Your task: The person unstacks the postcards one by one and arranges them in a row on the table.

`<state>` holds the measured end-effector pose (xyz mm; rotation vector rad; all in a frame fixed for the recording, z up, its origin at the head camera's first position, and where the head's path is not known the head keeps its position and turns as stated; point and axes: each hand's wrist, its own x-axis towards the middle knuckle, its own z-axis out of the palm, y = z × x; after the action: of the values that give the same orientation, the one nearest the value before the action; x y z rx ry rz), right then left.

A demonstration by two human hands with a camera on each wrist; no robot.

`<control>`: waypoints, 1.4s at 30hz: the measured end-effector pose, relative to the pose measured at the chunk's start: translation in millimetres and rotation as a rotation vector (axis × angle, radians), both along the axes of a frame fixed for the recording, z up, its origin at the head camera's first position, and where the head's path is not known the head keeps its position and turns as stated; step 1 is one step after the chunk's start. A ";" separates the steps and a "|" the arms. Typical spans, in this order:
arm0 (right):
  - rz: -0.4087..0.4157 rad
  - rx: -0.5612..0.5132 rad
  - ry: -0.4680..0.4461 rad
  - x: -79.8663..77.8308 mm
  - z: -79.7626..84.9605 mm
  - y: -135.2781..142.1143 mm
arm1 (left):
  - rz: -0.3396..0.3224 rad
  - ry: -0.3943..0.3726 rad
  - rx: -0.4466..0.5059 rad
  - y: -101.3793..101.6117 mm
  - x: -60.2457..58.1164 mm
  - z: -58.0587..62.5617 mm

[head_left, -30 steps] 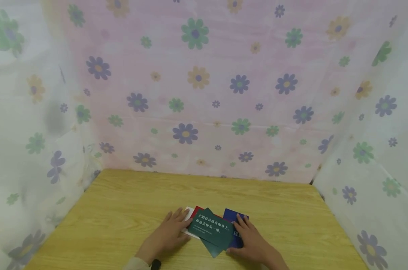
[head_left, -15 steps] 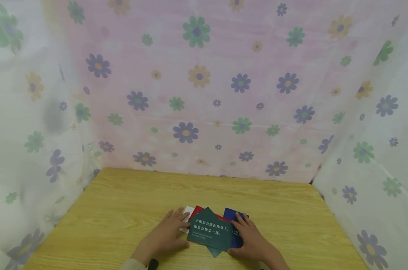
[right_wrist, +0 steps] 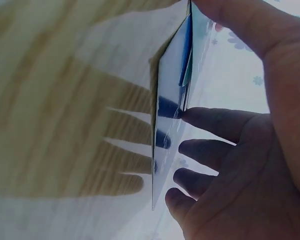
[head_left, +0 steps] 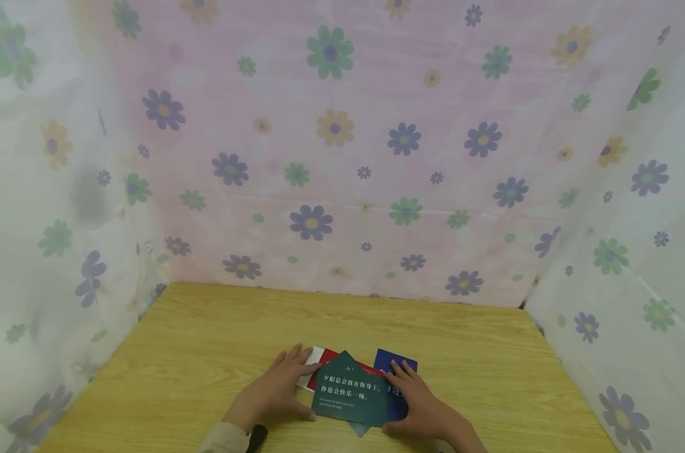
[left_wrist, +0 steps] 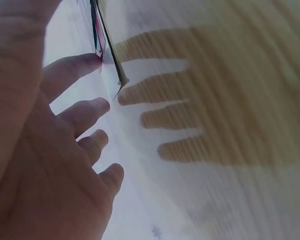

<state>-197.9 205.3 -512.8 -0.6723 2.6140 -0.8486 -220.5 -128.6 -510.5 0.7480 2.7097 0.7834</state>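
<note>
A loose pile of flat cards lies on the table in the head view. On top is a dark green card (head_left: 348, 397) with white lettering, over a second green card (head_left: 345, 361). Beneath them show a red card (head_left: 329, 357), a white card (head_left: 317, 353) at the left and a blue card (head_left: 395, 360) at the right. My left hand (head_left: 274, 389) is at the pile's left side, fingers spread, index fingertip at the card edges in its wrist view. With fingers spread, my right hand (head_left: 424, 402) lies over the blue card's right part, index fingertip at the stack's edge.
The wood-grain table (head_left: 234, 321) has its back edge against a pink flowered cloth (head_left: 365, 151). Pale flowered sheets hang along the left (head_left: 25, 220) and right (head_left: 631, 270) sides. A dark band (head_left: 256, 437) shows at my left wrist.
The top green card has slid left and turned straighter. My left hand has moved slightly left, its thumb now apart from the cards. The right hand has barely moved.
</note>
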 end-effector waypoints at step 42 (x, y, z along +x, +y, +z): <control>0.034 -0.206 0.502 -21.4 -1.9 3.6 | -0.040 0.112 0.215 -11.0 -13.6 -1.2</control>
<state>-219.3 209.0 -514.7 -1.1068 2.9587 -1.0626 -234.1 -139.6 -511.7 0.9154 2.7265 1.0663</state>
